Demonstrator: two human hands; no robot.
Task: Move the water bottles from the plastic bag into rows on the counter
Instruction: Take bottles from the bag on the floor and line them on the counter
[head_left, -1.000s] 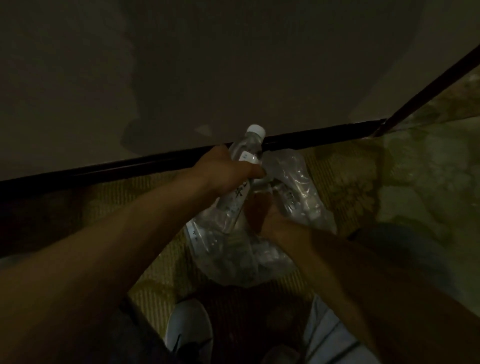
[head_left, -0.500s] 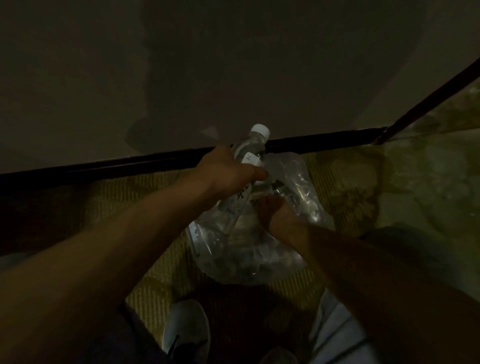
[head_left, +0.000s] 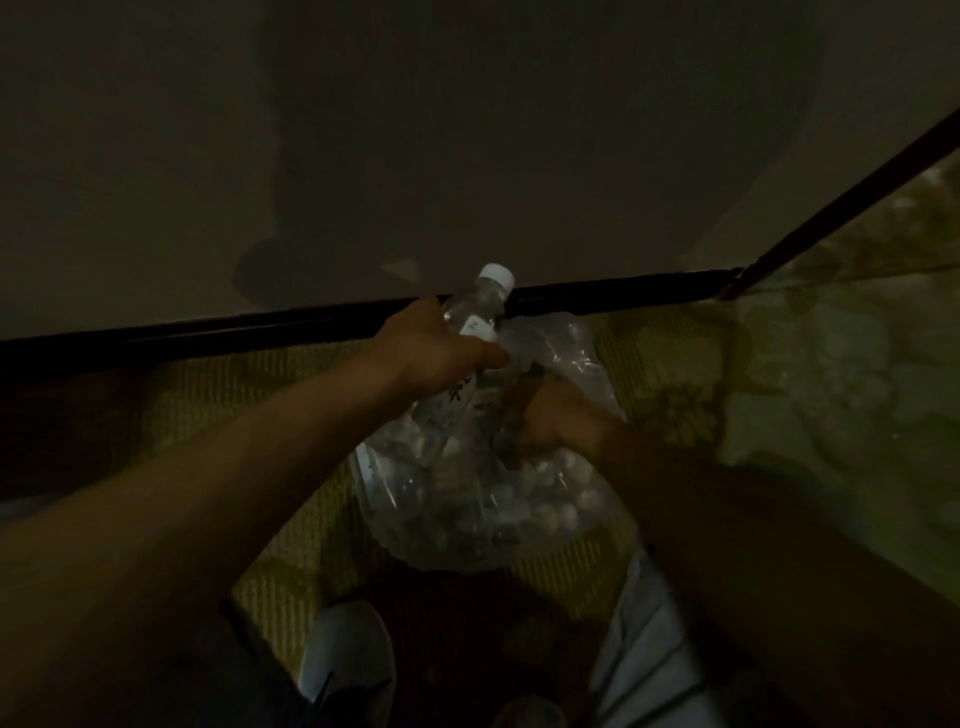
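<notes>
A clear plastic bag (head_left: 405, 499) sits on the patterned floor below me, with several white-capped water bottles (head_left: 550, 499) showing through it. My left hand (head_left: 441, 348) is shut on one clear water bottle (head_left: 483, 301), tilted, its white cap pointing up toward the dark counter edge and its lower half still at the bag's mouth. My right hand (head_left: 556, 415) is down inside the bag's mouth among the bottles; the dim light hides whether its fingers hold anything. The pale counter (head_left: 467, 130) fills the upper half of the view.
The counter's dark front edge (head_left: 208, 332) runs across the middle and turns at a corner (head_left: 737, 283) on the right. Carpet (head_left: 779, 389) with a yellow-green pattern lies below. My white shoe (head_left: 348, 665) and a striped trouser leg (head_left: 639, 649) are at the bottom.
The view has shifted slightly. My left hand has kept the bottle almost in place. My right hand has stayed in the bag, moving slightly right.
</notes>
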